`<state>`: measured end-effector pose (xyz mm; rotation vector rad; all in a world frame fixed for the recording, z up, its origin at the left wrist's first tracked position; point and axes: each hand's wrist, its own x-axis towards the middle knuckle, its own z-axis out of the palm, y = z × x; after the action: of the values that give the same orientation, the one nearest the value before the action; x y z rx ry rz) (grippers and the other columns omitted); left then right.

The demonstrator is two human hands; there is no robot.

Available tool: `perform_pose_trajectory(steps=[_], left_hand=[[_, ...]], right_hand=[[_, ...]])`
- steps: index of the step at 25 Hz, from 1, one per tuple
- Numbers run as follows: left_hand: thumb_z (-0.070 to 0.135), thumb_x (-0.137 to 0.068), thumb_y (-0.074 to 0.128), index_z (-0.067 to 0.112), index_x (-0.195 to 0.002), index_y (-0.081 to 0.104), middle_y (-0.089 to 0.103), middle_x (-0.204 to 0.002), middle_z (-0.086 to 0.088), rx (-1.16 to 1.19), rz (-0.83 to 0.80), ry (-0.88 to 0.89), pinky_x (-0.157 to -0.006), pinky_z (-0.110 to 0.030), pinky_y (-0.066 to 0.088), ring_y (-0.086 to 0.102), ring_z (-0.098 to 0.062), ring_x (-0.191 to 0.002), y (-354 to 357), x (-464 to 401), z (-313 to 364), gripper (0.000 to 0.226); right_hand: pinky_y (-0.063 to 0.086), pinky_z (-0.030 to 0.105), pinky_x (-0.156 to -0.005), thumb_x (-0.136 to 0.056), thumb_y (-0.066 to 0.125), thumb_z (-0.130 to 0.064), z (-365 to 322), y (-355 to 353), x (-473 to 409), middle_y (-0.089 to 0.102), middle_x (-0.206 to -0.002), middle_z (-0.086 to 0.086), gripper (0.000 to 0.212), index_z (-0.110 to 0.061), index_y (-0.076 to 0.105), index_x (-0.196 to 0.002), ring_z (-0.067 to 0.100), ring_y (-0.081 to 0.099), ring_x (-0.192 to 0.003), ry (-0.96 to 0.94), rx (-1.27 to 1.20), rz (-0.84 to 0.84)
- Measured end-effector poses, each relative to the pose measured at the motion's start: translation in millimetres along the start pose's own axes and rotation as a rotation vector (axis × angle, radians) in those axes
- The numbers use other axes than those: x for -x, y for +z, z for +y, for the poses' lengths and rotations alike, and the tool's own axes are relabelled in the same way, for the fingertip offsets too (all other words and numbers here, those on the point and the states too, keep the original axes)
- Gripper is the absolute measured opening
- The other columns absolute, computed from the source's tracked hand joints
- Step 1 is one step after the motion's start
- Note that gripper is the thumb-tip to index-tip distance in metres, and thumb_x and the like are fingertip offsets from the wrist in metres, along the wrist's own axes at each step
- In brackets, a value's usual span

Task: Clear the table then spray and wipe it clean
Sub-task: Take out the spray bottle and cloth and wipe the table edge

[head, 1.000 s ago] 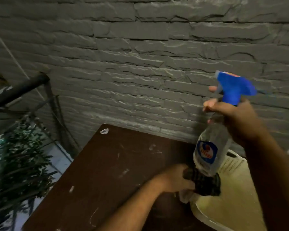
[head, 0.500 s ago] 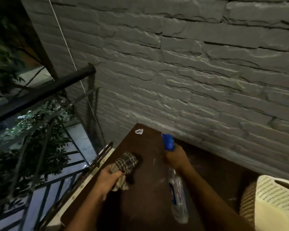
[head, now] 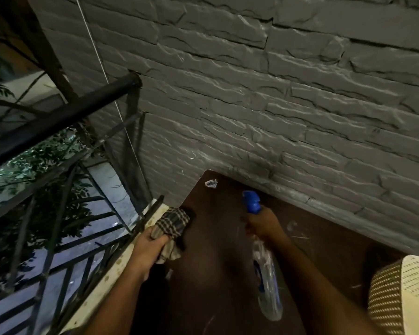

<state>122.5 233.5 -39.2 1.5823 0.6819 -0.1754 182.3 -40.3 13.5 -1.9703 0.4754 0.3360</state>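
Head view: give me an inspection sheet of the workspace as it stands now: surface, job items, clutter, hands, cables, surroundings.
Surface: dark brown table, scuffed with pale marks, set against the wall.
Job's things: spray bottle with blue trigger head, nozzle pointing at the far end of the table; checked cloth bunched at the table's left edge.
Clutter: one small crumpled wrapper at the far corner.
Hands: left hand grips the cloth; right hand grips the bottle's neck.
Cables: a thin pale cord runs down the wall; its ends are out of view.
Surroundings: grey stone-brick wall, black metal railing with foliage beyond on the left, pale perforated plastic chair on the right.
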Motion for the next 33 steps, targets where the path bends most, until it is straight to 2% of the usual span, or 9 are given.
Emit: perform_pose_trajectory(steps=[2,8,13,16,18,20,23,29,33], left_hand=[[0.011,-0.087,0.064,0.02,-0.104,0.063,0.07,-0.095,-0.006,0.008,0.012,0.004,-0.069,-0.031,0.053,0.067,-0.022,-0.085,-3,-1,0,0.019],[0.01,-0.085,0.065,0.013,-0.105,0.063,0.07,-0.096,-0.01,0.027,0.075,0.033,-0.081,-0.04,0.054,0.067,-0.028,-0.09,-8,27,-5,0.021],[0.008,-0.083,0.067,0.006,-0.11,0.062,0.068,-0.099,-0.012,0.09,0.19,0.085,-0.079,-0.038,0.053,0.065,-0.029,-0.09,-12,86,-23,0.027],[0.006,-0.084,0.065,0.006,-0.109,0.062,0.067,-0.098,-0.012,0.127,0.259,0.111,-0.075,-0.033,0.05,0.063,-0.027,-0.088,-20,126,-39,0.025],[0.005,-0.084,0.065,0.005,-0.108,0.063,0.067,-0.098,-0.013,0.158,0.303,0.112,-0.078,-0.036,0.05,0.062,-0.027,-0.086,-30,151,-53,0.023],[0.005,-0.083,0.066,0.008,-0.101,0.064,0.069,-0.097,-0.012,0.16,0.334,0.117,-0.079,-0.039,0.052,0.064,-0.025,-0.083,-41,170,-65,0.018],[0.008,-0.082,0.068,0.009,-0.101,0.064,0.07,-0.097,-0.015,0.16,0.367,0.091,-0.083,-0.046,0.054,0.066,-0.031,-0.088,-54,190,-82,0.02],[0.009,-0.084,0.066,0.005,-0.105,0.062,0.067,-0.097,-0.015,0.15,0.396,0.09,-0.076,-0.037,0.052,0.063,-0.026,-0.084,-70,212,-90,0.022],[0.008,-0.085,0.065,0.003,-0.109,0.061,0.065,-0.097,-0.014,0.11,0.405,0.086,-0.063,-0.027,0.046,0.059,-0.018,-0.076,-80,219,-98,0.025]], right_hand=[[0.052,0.04,-0.06,-0.075,0.067,-0.005,7,-11,3,0.061,-0.069,0.012,0.02,-0.017,0.053,-0.083,0.025,0.059,-0.057,0.01,-0.021,0.053],[0.056,0.049,-0.069,-0.073,0.068,-0.011,36,-45,32,0.062,-0.063,0.012,0.015,-0.013,0.053,-0.073,0.03,0.062,-0.059,0.042,0.012,0.179],[0.056,0.053,-0.069,-0.067,0.069,-0.018,61,-35,86,0.063,-0.064,0.009,0.011,-0.02,0.059,-0.071,0.029,0.063,-0.061,-0.003,0.089,-0.009],[0.055,0.04,-0.064,-0.068,0.066,-0.019,68,-9,124,0.064,-0.072,0.004,0.016,-0.022,0.059,-0.082,0.025,0.064,-0.065,-0.15,0.158,-0.142],[0.051,0.032,-0.055,-0.065,0.064,-0.019,69,9,153,0.062,-0.066,0.004,0.019,-0.015,0.06,-0.083,0.02,0.06,-0.056,-0.199,0.141,-0.217],[0.049,0.032,-0.051,-0.063,0.063,-0.019,75,21,171,0.06,-0.057,0.005,0.018,-0.01,0.059,-0.078,0.019,0.056,-0.046,-0.176,0.101,-0.233],[0.05,0.033,-0.052,-0.064,0.064,-0.015,89,21,188,0.059,-0.057,0.007,0.025,-0.002,0.059,-0.085,0.02,0.056,-0.047,-0.109,0.066,-0.262],[0.052,0.034,-0.054,-0.061,0.064,-0.021,108,23,208,0.059,-0.065,0.006,0.025,-0.014,0.056,-0.083,0.021,0.055,-0.051,-0.224,0.168,-0.278],[0.056,0.04,-0.067,-0.061,0.065,-0.03,117,51,237,0.065,-0.075,0.007,0.03,-0.016,0.058,-0.085,0.027,0.063,-0.065,-0.248,0.299,-0.341]])
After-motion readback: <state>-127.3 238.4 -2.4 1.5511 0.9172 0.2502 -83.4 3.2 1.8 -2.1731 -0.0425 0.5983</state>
